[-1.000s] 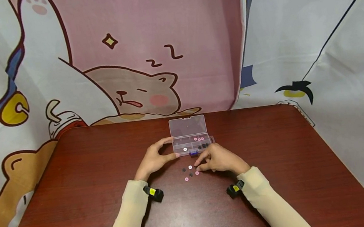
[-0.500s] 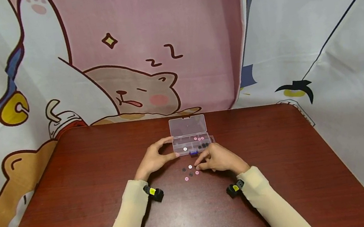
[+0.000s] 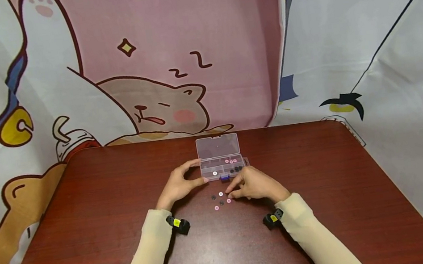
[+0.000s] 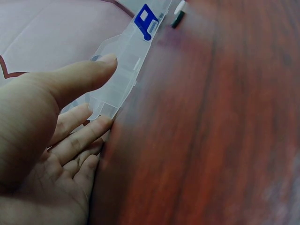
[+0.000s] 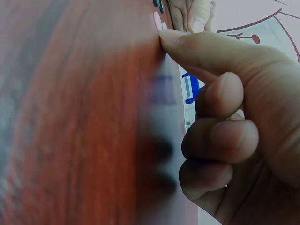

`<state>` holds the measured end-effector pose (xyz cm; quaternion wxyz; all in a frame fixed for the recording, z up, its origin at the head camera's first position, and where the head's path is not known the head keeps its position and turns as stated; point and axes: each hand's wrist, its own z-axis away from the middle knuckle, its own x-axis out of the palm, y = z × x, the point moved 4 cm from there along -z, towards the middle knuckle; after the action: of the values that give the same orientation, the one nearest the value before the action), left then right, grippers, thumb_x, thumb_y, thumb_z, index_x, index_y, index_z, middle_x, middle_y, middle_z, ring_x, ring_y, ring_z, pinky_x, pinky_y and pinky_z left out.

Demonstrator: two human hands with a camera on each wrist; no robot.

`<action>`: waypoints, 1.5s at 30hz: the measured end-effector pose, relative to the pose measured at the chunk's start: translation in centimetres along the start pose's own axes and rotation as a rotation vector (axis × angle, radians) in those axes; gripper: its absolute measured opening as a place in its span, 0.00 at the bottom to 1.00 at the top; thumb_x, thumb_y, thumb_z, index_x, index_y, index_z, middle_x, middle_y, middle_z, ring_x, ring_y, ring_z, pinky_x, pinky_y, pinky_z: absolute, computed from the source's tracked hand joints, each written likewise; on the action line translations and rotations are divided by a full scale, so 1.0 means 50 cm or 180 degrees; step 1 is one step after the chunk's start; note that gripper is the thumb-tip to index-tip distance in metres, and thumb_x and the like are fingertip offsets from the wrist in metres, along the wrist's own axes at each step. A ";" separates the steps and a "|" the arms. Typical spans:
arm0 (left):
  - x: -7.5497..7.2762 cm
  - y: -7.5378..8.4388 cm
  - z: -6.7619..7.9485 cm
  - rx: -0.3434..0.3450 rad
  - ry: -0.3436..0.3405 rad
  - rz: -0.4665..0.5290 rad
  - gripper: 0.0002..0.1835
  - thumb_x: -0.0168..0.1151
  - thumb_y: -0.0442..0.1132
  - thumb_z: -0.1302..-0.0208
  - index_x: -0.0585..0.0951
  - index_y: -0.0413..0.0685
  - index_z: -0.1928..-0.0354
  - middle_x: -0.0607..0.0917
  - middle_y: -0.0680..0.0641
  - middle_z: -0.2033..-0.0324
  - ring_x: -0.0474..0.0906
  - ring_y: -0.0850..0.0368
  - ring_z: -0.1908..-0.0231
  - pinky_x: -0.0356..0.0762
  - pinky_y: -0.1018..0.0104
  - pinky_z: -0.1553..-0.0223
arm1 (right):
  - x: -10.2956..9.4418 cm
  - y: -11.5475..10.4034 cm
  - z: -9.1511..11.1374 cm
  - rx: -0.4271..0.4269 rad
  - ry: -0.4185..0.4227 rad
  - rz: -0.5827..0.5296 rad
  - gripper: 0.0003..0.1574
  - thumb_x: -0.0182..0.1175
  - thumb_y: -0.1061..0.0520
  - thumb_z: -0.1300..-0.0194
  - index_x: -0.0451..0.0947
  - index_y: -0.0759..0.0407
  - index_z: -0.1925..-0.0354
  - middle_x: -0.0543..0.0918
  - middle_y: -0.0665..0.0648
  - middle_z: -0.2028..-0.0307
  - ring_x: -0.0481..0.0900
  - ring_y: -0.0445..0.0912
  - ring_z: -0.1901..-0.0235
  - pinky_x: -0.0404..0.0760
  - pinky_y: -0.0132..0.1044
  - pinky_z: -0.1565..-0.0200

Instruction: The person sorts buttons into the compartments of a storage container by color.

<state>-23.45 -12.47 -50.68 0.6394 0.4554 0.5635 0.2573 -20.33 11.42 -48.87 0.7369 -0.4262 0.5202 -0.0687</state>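
Note:
A clear plastic compartment box (image 3: 220, 162) stands with its lid raised toward the back of the table. My left hand (image 3: 178, 184) holds its left end, thumb at the front wall and fingers at the side and back; the left wrist view shows the thumb (image 4: 93, 77) over the front. Before the box, my right hand (image 3: 257, 184) has thumb and index tips together at a small black button, mostly hidden by the fingertips. Its other fingers (image 5: 225, 140) are curled in. Beside those fingertips lie a white button (image 3: 220, 194), pink buttons (image 3: 217, 208) and black buttons (image 3: 213, 197).
Inside the box, pink buttons (image 3: 231, 161) sit in the back section, black buttons (image 3: 236, 169) at front right and a white button (image 3: 215, 173) at front left. A blue latch (image 3: 224, 178) marks the front. A cartoon-printed cloth (image 3: 182, 41) hangs behind the brown table (image 3: 323, 179).

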 end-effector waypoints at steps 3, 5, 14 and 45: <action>0.000 0.001 0.000 -0.0006 0.0004 -0.0009 0.35 0.79 0.48 0.43 0.78 0.60 0.33 0.81 0.53 0.35 0.70 0.51 0.29 0.65 0.47 0.27 | -0.001 0.001 0.001 0.0040 0.0004 0.0031 0.04 0.75 0.54 0.38 0.93 0.42 0.65 0.83 0.45 0.84 0.69 0.35 0.91 0.68 0.30 0.86; -0.001 0.002 -0.001 -0.0005 0.0006 -0.0013 0.35 0.79 0.48 0.43 0.78 0.60 0.33 0.81 0.53 0.35 0.70 0.51 0.29 0.66 0.47 0.27 | -0.002 0.001 0.001 0.0084 0.0006 0.0022 0.04 0.75 0.53 0.39 0.93 0.41 0.65 0.83 0.46 0.85 0.69 0.35 0.92 0.68 0.30 0.86; -0.001 0.003 -0.001 -0.0026 0.0000 0.0010 0.35 0.78 0.47 0.43 0.78 0.58 0.32 0.81 0.52 0.35 0.70 0.50 0.28 0.65 0.46 0.27 | -0.004 -0.001 0.003 0.0238 0.0013 -0.0073 0.04 0.76 0.52 0.40 0.93 0.40 0.65 0.80 0.49 0.88 0.66 0.35 0.93 0.66 0.29 0.86; 0.001 0.002 0.000 -0.0034 0.0023 0.0003 0.35 0.79 0.47 0.43 0.78 0.58 0.33 0.82 0.53 0.36 0.70 0.51 0.29 0.65 0.47 0.26 | -0.005 -0.005 -0.001 -0.0235 0.0164 0.0079 0.03 0.71 0.54 0.35 0.88 0.52 0.62 0.73 0.45 0.89 0.72 0.36 0.92 0.71 0.31 0.85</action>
<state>-23.44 -12.40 -50.63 0.6396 0.4513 0.5642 0.2623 -20.41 11.34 -48.52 0.7079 -0.4446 0.5464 -0.0513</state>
